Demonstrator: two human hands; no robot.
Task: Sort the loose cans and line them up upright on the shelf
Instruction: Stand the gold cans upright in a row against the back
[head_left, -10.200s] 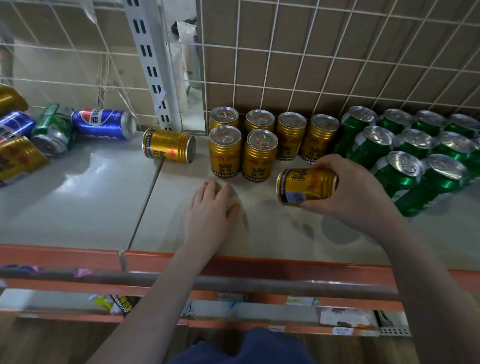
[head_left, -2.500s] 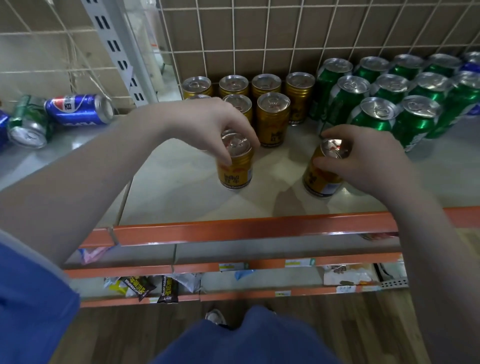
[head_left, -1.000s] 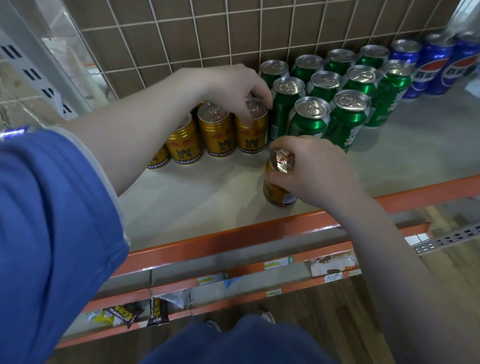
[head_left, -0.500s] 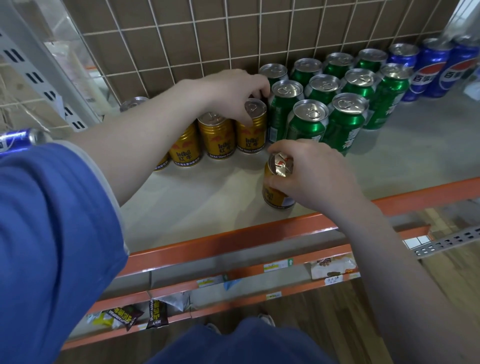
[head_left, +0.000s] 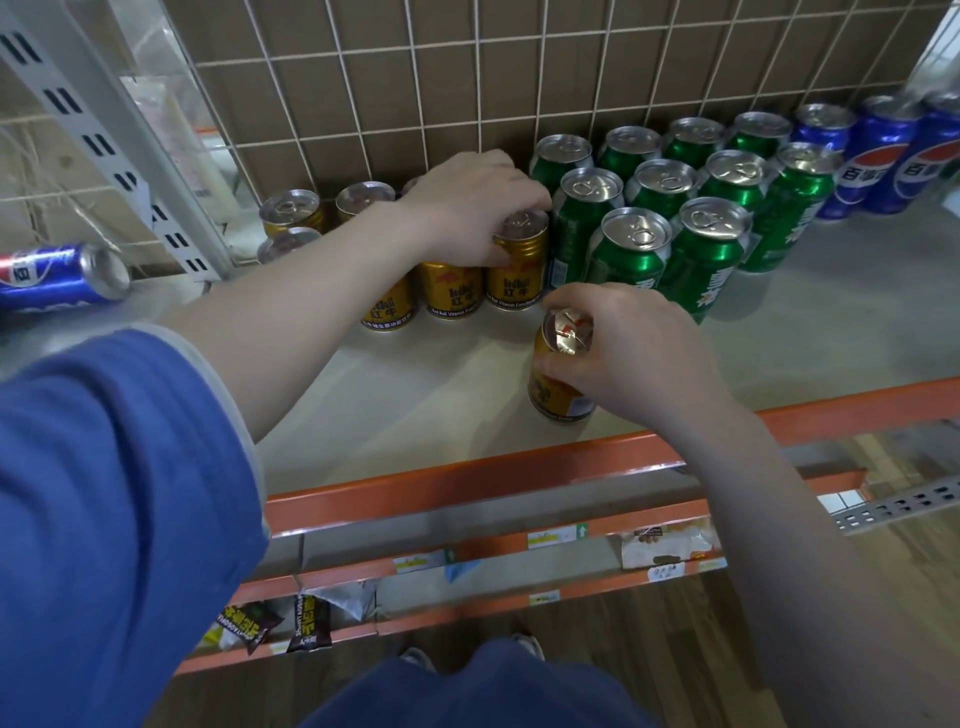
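On the pale shelf board (head_left: 831, 343) several gold cans (head_left: 451, 291) stand upright in rows left of a block of green cans (head_left: 634, 249). My left hand (head_left: 470, 205) reaches across and grips the top of the rightmost front gold can (head_left: 517, 283), next to the green block. My right hand (head_left: 631, 353) holds another gold can (head_left: 558, 395) upright by its top, near the orange front rail, apart from the rows. A blue Pepsi can (head_left: 57, 278) lies on its side at the far left.
Upright blue Pepsi cans (head_left: 878, 161) stand at the far right behind the green ones. A wire grid (head_left: 467, 78) backs the shelf, with a white slotted upright (head_left: 104, 145) at left. The orange rail (head_left: 467, 483) edges the front; lower shelves hold snack packets (head_left: 306, 621).
Over the last second both hands have stayed on their gold cans with little movement. Earlier, my left hand carried its can from the shelf's front to the row beside the green cans.
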